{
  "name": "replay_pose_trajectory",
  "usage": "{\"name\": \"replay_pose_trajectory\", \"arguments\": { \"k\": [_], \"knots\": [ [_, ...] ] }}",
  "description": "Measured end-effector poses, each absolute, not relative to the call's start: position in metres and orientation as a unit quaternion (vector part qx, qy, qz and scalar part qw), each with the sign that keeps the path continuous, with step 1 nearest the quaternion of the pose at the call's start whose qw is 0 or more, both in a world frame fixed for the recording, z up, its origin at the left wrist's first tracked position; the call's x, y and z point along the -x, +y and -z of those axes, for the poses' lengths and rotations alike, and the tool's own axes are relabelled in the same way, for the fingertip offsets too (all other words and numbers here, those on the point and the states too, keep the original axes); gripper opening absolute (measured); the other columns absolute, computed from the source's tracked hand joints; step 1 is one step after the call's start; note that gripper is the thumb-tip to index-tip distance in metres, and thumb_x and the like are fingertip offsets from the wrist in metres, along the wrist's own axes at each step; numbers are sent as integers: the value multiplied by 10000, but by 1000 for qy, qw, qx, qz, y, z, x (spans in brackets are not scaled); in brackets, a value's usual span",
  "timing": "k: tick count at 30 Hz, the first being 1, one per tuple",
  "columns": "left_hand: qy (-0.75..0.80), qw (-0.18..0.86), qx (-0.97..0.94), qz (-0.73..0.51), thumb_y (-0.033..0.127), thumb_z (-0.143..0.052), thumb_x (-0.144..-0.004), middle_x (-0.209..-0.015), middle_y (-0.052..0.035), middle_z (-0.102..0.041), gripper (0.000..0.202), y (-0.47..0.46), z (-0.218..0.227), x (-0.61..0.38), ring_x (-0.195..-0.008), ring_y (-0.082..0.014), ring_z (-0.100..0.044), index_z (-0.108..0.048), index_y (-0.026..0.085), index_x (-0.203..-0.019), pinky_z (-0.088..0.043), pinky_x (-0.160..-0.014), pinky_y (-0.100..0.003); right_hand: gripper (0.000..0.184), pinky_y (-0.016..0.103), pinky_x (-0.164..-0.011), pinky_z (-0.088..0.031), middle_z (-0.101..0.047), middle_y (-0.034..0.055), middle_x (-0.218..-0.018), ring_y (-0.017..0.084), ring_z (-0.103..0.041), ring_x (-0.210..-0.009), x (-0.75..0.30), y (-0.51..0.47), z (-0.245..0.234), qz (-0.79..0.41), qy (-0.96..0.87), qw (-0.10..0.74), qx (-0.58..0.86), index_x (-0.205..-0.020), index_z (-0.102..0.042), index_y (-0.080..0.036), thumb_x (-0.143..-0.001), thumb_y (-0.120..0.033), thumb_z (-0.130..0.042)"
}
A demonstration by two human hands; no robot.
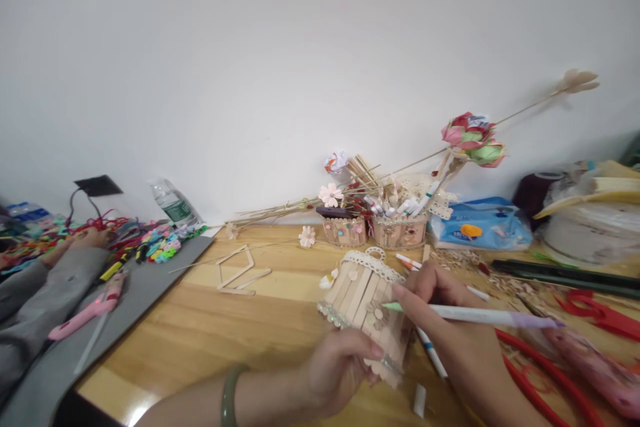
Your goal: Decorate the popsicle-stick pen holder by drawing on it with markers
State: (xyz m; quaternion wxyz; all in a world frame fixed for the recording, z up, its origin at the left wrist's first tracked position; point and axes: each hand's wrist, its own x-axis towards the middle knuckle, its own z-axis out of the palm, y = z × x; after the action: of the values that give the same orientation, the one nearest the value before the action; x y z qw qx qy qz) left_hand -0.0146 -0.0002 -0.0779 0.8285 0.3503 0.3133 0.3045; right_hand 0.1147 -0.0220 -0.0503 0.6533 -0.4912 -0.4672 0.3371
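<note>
My left hand (343, 367) grips the lower edge of a small craft made of flat wooden sticks (357, 293), tilted above the table. Lace trim runs along its top, beaded trim along its lower edge, and a flower shape (376, 312) sits on its front. In my right hand (445, 327) is a marker pen (480, 315) with a pale green tip and a white and lilac barrel. Its tip is beside the flower shape; whether it touches cannot be made out. Under my right hand lie other white markers (431, 352), partly covered.
Decorated stick baskets (400, 233) with markers and dried stems stand by the wall. Red-handled pliers (540, 380), a pink tool (590, 367) and wood shavings lie at right. At left, another person's grey sleeves (65, 300) reach over colourful yarn, near a pink glue gun (90, 313).
</note>
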Motion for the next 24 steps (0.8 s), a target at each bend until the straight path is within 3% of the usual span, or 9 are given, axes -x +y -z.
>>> {"name": "replay_pose_trajectory", "arguments": {
  "k": [8,14,24],
  "knots": [
    [296,820,-340,-351,166,-487,-425,-538,-7,-513,273,6,80,13,-420,-75,-401,-578,111,-676,-245,-375,-199,341,203,-382,-259,-331,-80,-463,84,-309,-412,-112,-21,38,-335,-425,654,529,-555,-362,-223,-722,-369,-620],
    [281,819,-345,-363,142,-490,-431,-486,26,-484,277,2,83,12,-360,-44,-363,-566,117,-697,-193,-336,-178,246,202,-367,-253,-357,-73,-472,87,-327,-415,-110,-11,31,-294,-533,600,519,-540,-366,-226,-661,-213,-579],
    [320,824,-312,-348,166,-499,-430,-501,24,-505,350,8,77,13,-377,-62,-418,-528,127,-776,-205,-342,-189,305,225,-395,-268,-319,-69,-479,104,-317,-433,-112,2,48,-257,-586,579,504,-539,-299,-235,-759,-214,-508]
  ]
}}
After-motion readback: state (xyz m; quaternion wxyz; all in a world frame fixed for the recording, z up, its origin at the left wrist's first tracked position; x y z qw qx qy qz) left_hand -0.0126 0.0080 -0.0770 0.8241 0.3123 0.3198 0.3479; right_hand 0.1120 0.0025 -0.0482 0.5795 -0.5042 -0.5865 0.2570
